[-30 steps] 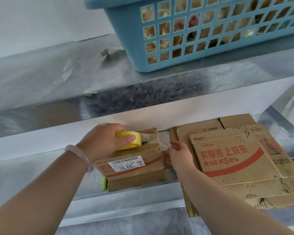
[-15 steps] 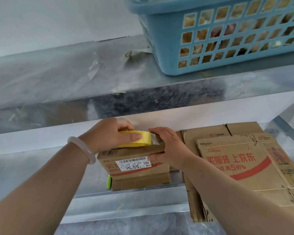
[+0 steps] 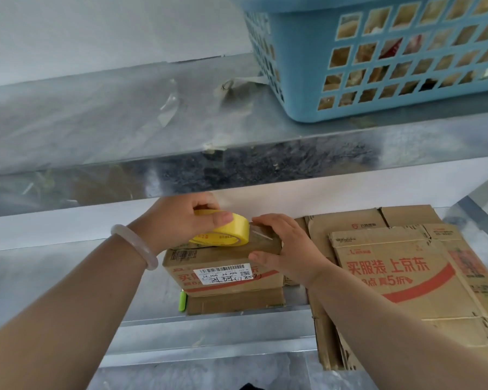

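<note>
A small cardboard box [image 3: 223,270] with a white barcode label sits on the lower metal shelf [image 3: 68,277], on top of a flat piece of cardboard. My left hand [image 3: 181,220] grips a yellow roll of tape [image 3: 223,232] that lies tilted on the box's top. A clear strip of tape runs from the roll to the box's right end. My right hand [image 3: 288,246] is wrapped over the box's right end, fingers on the top and thumb on the front face.
A stack of flattened cardboard boxes [image 3: 392,277] with red print lies to the right on the same shelf. A blue plastic basket [image 3: 293,66] stands on the upper shelf [image 3: 124,122]. A green pen-like object [image 3: 183,301] lies by the box's lower left.
My right hand moved from beside the box onto its right end and now holds it. The roll in my left hand has lifted and tilted, drawing tape out.
</note>
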The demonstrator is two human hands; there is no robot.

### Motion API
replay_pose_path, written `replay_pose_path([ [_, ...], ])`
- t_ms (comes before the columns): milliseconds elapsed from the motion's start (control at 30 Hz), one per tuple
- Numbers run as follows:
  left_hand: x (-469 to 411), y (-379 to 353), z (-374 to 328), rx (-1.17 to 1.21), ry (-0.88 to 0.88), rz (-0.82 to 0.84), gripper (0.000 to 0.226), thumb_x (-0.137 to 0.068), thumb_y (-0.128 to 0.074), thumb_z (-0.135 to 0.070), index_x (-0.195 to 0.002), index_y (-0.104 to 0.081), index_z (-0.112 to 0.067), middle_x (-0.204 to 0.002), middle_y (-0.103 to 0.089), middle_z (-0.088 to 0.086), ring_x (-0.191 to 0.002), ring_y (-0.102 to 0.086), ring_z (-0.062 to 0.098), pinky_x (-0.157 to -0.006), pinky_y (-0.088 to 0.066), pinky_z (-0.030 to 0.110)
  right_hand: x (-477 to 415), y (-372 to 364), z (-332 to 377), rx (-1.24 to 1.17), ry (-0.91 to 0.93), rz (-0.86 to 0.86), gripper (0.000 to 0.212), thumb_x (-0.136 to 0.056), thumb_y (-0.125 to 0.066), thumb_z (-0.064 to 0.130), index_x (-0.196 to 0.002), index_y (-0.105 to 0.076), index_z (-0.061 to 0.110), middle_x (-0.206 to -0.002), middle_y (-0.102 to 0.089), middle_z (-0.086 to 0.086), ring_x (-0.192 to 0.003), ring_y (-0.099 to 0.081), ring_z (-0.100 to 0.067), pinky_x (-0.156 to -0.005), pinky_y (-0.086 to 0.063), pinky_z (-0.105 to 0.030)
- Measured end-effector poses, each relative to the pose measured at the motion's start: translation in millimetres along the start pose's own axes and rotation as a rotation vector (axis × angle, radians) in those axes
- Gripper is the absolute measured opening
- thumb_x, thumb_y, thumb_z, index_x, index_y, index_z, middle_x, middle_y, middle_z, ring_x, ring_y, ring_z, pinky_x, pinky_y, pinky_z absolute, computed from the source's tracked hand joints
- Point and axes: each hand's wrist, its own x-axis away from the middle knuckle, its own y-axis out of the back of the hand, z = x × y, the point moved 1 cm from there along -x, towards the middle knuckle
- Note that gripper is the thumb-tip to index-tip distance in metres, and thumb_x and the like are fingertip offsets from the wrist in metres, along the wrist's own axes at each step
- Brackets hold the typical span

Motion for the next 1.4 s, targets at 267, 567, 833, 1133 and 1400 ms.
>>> replay_pose_path([
  [267, 13, 17, 12, -0.337, 0.034, -0.041, 0.073, -0.048, -0.036, -0.097, -0.072, -0.063, -0.034, -0.07, -0.065, -0.012, -0.07, -0.061, 0.007, -0.067, -0.054, 0.033, 3, 0, 2, 0.003, 0.009, -0.011, 0.058, -0.076, -0.074, 0.048, -0.128, -0.05, 0.041, -0.127, -0.047, 0.019, -0.12, -0.042, -0.005, -0.106, -0.042, -0.034],
  [567, 34, 42, 45, -0.02, 0.054, 0.085, 0.054, -0.063, -0.05, -0.079, -0.077, -0.068, -0.03, -0.089, -0.063, -0.024, -0.083, -0.056, -0.004, -0.07, -0.039, 0.022, 2, 0, 2, 0.039, 0.022, 0.001, 0.057, -0.076, -0.07, 0.053, -0.13, -0.051, 0.047, -0.13, -0.04, 0.028, -0.128, -0.036, -0.003, -0.112, -0.037, -0.04],
  [833, 34, 50, 59, -0.514, 0.137, -0.099, 0.051, -0.074, -0.046, -0.077, -0.061, -0.056, -0.028, -0.063, -0.058, -0.006, -0.063, -0.055, 0.011, -0.061, -0.044, 0.03, 4, 0, 5, 0.051, 0.045, -0.009, 0.058, -0.077, -0.067, 0.055, -0.131, -0.049, 0.047, -0.13, -0.043, 0.026, -0.126, -0.039, -0.005, -0.108, -0.042, -0.039],
  [1133, 29, 64, 83, -0.367, 0.248, -0.005, 0.059, -0.066, -0.043, -0.082, -0.076, -0.061, -0.027, -0.073, -0.062, -0.007, -0.069, -0.055, 0.011, -0.064, -0.039, 0.027, 4, 0, 2, 0.095, 0.059, 0.017, 0.055, -0.082, -0.069, 0.046, -0.13, -0.043, 0.053, -0.128, -0.034, 0.036, -0.123, -0.039, -0.004, -0.105, -0.047, -0.037],
  [1400, 34, 48, 123, -0.254, 0.248, -0.131, 0.05, -0.074, -0.061, -0.067, -0.058, -0.063, -0.02, -0.057, -0.057, -0.004, -0.058, -0.053, 0.014, -0.056, -0.04, 0.026, 3, -2, 2, 0.145, 0.103, -0.003, 0.048, -0.08, -0.061, 0.057, -0.125, -0.044, 0.061, -0.131, -0.038, 0.031, -0.126, -0.038, -0.007, -0.107, -0.042, -0.037],
])
